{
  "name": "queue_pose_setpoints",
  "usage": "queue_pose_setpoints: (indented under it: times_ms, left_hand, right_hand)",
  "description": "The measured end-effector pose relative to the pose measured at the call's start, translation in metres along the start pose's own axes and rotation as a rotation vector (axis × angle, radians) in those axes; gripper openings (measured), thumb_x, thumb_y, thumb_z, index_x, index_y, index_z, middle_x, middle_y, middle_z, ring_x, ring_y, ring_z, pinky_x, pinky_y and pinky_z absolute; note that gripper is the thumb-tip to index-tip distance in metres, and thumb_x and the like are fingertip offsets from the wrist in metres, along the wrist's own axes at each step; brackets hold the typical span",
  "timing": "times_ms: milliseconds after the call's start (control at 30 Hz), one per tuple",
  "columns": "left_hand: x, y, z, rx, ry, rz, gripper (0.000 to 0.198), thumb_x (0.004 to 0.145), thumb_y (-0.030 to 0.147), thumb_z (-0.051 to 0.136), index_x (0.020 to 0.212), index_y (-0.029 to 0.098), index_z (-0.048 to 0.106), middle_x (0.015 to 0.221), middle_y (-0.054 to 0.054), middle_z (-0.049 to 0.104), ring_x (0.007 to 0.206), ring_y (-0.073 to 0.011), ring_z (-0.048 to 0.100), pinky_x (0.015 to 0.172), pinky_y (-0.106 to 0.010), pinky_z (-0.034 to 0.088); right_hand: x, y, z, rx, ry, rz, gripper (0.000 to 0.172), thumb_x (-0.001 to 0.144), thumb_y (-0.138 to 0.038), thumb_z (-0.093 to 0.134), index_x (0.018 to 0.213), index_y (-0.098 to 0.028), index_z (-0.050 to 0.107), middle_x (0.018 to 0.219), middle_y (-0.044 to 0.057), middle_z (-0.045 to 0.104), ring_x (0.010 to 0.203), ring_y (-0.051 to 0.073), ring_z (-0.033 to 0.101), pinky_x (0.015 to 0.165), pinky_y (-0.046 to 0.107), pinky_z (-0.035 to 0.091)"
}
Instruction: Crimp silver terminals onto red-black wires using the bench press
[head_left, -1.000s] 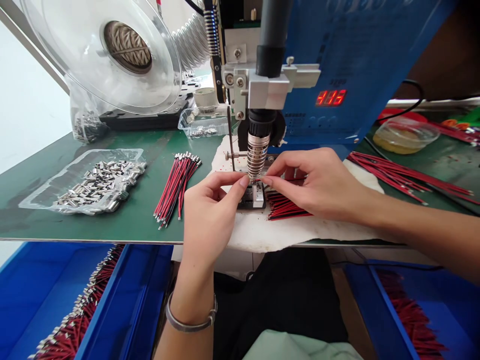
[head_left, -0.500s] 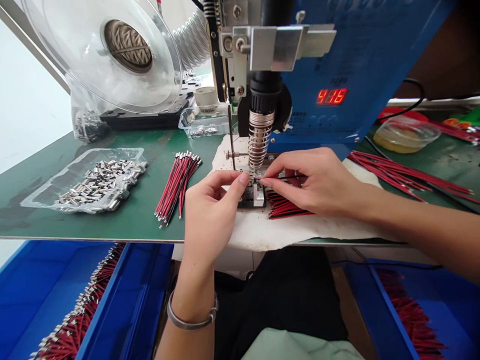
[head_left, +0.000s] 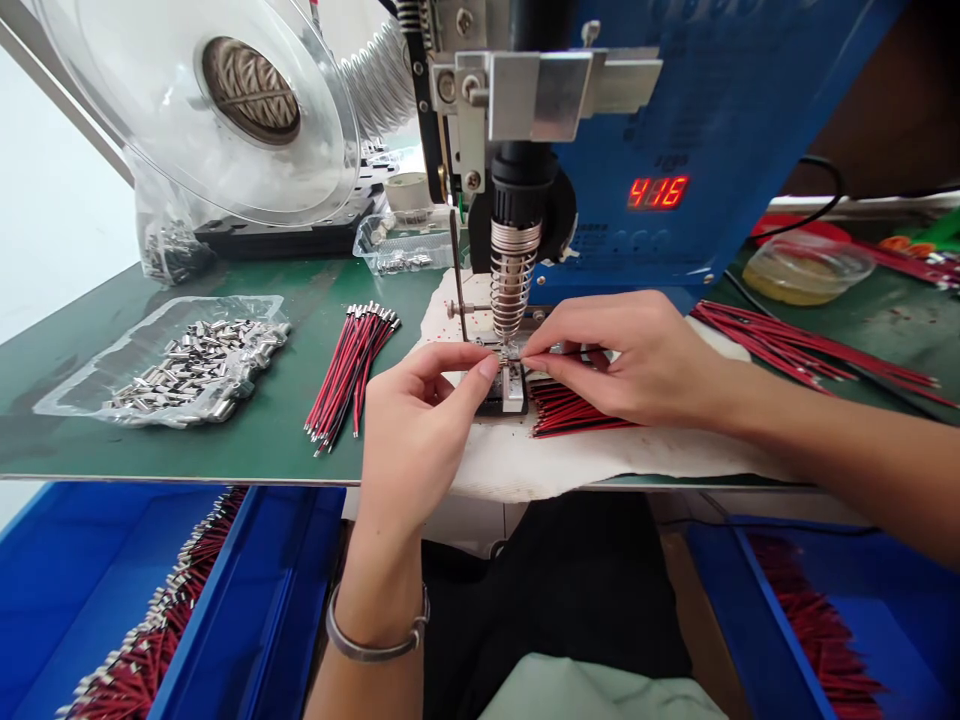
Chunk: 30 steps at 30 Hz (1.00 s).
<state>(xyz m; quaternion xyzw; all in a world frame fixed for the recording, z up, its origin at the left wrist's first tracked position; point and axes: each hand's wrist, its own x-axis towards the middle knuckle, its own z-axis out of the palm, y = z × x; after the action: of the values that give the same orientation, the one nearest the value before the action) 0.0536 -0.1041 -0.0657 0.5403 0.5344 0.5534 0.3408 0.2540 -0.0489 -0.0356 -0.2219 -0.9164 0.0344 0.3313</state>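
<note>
My left hand (head_left: 424,420) has its thumb and index fingertip pinched together at the left side of a small metal fixture (head_left: 513,388). Whatever sits between those fingertips is too small to make out. From the other side, my right hand (head_left: 637,355) pinches a thin black wire (head_left: 574,349), its end at the fixture. The spring-wrapped tip of a soldering machine (head_left: 515,265) points down just above the fingertips. Beside the fixture, partly under my right hand, lies a bundle of red and black wires (head_left: 566,410) on a white cloth (head_left: 525,465).
Left on the green table (head_left: 52,445) are a clear tray (head_left: 71,398) of metal connectors and a bundle of wires with metal ends (head_left: 349,380). More wires (head_left: 787,345) lie right. A blue housing (head_left: 600,130) reads 416. Blue bins (head_left: 277,600) flank my lap.
The whole view has shifted slightly. My left index fingertip has moved a little further right, over the fixture. My right hand keeps its pinch on the wire almost in place.
</note>
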Motion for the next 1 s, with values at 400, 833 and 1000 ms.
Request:
queue_pose_setpoints:
  times_ms: [400,833,1000]
  left_hand:
    - [0.0009,-0.0002,0.0007,0.009,0.025,0.002,0.018,0.079,0.038,0.079,0.081,0.021,0.078,0.077,-0.003,0.072,0.066,-0.0136,0.06,0.058,-0.023,0.045]
    - [0.0018,0.0044,0.0023,-0.012,0.053,0.034,0.024,0.086,0.04,0.072,0.079,0.017,0.073,0.064,0.0,0.061,0.05,-0.0072,0.038,0.046,-0.023,0.03]
    - [0.0018,0.0069,0.0025,0.002,0.061,0.015,0.024,0.088,0.038,0.07,0.076,0.017,0.071,0.056,0.002,0.051,0.046,-0.0074,0.034,0.046,-0.024,0.029]
  right_hand:
    - [-0.0007,-0.0004,0.0001,-0.021,-0.012,0.018,0.011,0.094,-0.017,0.06,0.089,-0.019,0.069,0.083,0.003,0.073,0.072,0.014,0.065,0.062,0.028,0.048]
    - [0.0011,-0.0028,0.0002,-0.029,-0.027,0.035,0.011,0.094,-0.017,0.06,0.089,-0.018,0.07,0.083,0.002,0.074,0.068,0.013,0.063,0.059,0.028,0.045]
    - [0.0006,-0.0033,-0.001,-0.025,-0.031,0.053,0.011,0.094,-0.017,0.06,0.089,-0.019,0.07,0.085,0.002,0.075,0.069,0.014,0.064,0.059,0.029,0.046]
